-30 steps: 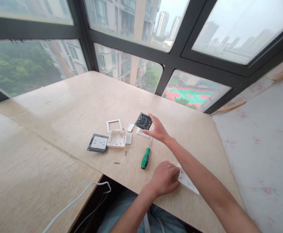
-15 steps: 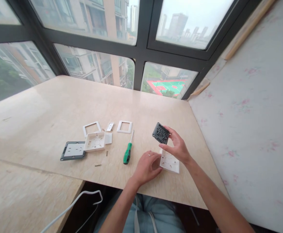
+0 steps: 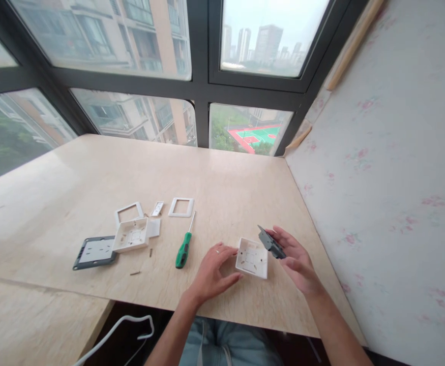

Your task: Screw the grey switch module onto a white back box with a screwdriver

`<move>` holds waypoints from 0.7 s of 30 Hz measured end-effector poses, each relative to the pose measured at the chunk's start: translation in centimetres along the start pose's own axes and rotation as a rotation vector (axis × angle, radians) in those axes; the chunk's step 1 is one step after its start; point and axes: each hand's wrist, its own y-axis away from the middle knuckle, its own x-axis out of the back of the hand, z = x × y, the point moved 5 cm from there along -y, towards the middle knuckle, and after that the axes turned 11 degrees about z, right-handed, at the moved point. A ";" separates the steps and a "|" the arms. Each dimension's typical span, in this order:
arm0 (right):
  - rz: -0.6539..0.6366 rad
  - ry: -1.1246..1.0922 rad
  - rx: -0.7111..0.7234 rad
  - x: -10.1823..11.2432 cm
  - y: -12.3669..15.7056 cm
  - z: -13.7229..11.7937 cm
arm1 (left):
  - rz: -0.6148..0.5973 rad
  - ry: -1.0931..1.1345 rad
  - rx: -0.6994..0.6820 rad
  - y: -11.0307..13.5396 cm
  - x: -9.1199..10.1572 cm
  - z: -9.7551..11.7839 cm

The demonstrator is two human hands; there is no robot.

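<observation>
My right hand (image 3: 296, 262) grips a dark grey wall socket module (image 3: 271, 244) by its edge. The module is tilted nearly edge-on above the right side of a white mounting box (image 3: 251, 259). That box lies on the table with its hollow side up and shows screw posts inside. Beside its left wall is my left hand (image 3: 215, 272), thumb and fingers spread, fingertips at or close to the wall; whether they touch I cannot tell. Left of this hand lies a green-handled screwdriver (image 3: 184, 249), its shaft pointing away from me.
On the left, a second white mounting box (image 3: 131, 235) stands next to another socket module (image 3: 94, 252). Two white frames (image 3: 181, 200) and a small white insert (image 3: 157, 208) lie behind. Loose screws (image 3: 135, 273) are in front. A white cable (image 3: 111, 330) hangs near the table edge.
My right hand has lowered the socket module and turned it from showing its back to nearly edge-on. My left hand's fingers have spread beside the box. The camera view has shifted.
</observation>
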 end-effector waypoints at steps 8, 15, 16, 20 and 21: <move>-0.056 -0.455 -0.125 -0.5 0.9 -0.3 | -0.025 -0.037 -0.022 0.2 -0.1 -0.3; -0.041 -0.266 -0.127 0.1 0.6 0.0 | -0.091 -0.118 0.063 0.6 -0.4 -0.9; -0.037 -0.228 -0.118 0.2 0.5 0.1 | -0.106 -0.121 0.062 0.5 -0.5 -0.8; -0.005 -0.081 -0.094 0.4 0.3 0.4 | -0.156 -0.098 0.080 -0.2 -0.9 -0.5; -0.001 -0.051 -0.089 0.4 0.4 0.4 | -0.167 -0.083 0.086 -0.6 -1.1 -0.5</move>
